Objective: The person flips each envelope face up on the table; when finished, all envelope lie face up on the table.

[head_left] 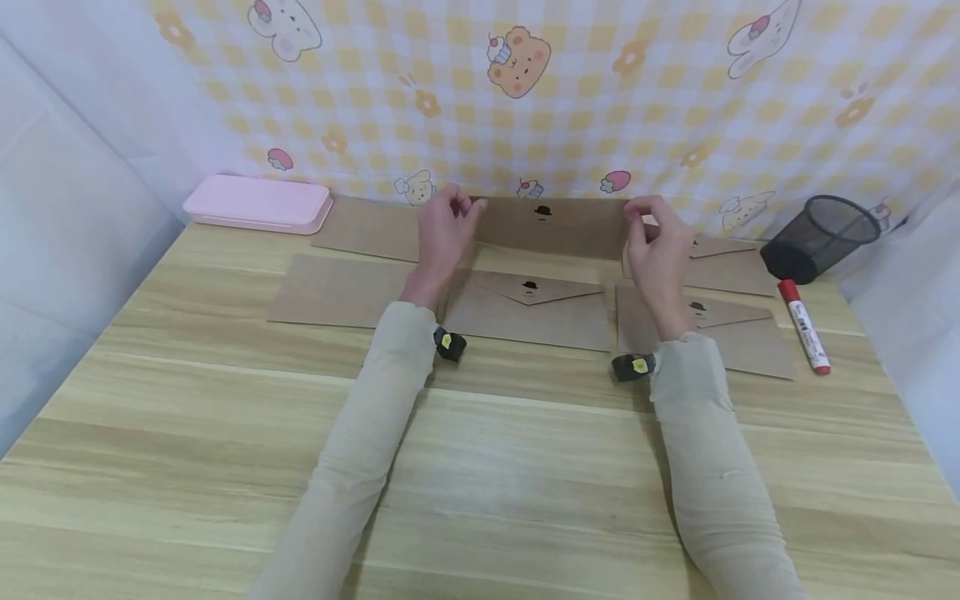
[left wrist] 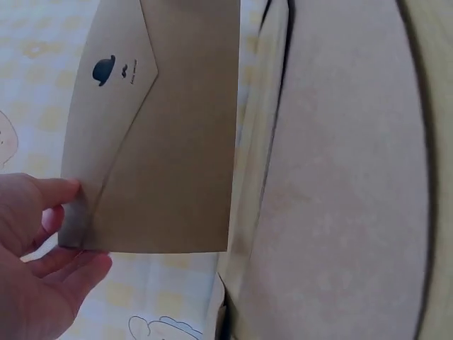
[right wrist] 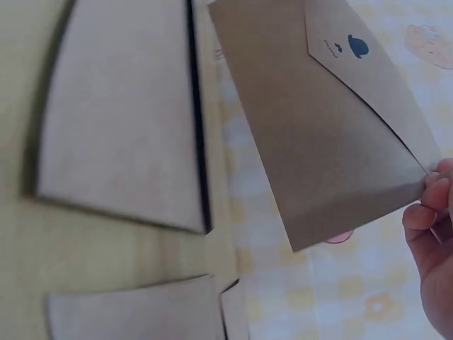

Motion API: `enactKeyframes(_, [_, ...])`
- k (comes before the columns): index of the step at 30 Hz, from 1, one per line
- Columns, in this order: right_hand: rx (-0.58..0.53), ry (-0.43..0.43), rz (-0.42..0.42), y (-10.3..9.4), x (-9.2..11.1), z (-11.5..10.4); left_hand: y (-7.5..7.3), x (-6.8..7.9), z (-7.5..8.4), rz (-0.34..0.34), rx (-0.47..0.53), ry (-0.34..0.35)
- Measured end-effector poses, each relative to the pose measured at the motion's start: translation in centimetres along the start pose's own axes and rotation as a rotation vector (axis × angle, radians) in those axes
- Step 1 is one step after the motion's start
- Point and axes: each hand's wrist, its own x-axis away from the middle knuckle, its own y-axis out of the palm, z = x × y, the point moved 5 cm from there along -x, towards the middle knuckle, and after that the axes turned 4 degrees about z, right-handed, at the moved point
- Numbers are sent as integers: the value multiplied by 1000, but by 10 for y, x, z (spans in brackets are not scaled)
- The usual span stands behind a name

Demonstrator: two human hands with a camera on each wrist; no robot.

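— Item, brown envelope point(head_left: 562, 229): where is it being held?
— Near the far edge of the bench point(head_left: 525, 483), long axis being held roughly parallel; opposite ends are being pinched by left hand point(head_left: 442, 237) and right hand point(head_left: 662, 254), neither nearer.

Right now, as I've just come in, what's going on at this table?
A person's left hand and right hand pinch opposite ends of a brown envelope, held tilted up near the back of the table. Other envelopes lie flat around it. A pink case is at the left; a red marker and black mesh cup are at the right.
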Motion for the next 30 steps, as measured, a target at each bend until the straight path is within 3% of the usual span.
enactKeyframes(8, [-287,190,108,-9,-7,-11,0,0,2,-25,79,-6])
enactKeyframes(14, [-430,243,150,-16,-8,-25,4,-1,-1,-131,45,-13])
enactKeyframes(18, [-422,275,150,-15,-7,-21,8,1,1,-236,-79,112])
enactKeyframes(21, [-356,293,150,-16,-6,-20,10,1,3,-270,-121,204])
enactKeyframes(27, [-210,298,128,-18,-5,-28,9,2,2,-271,-39,232])
enactKeyframes(30, [-166,306,68,-16,-4,-27,8,2,1,-260,-4,233])
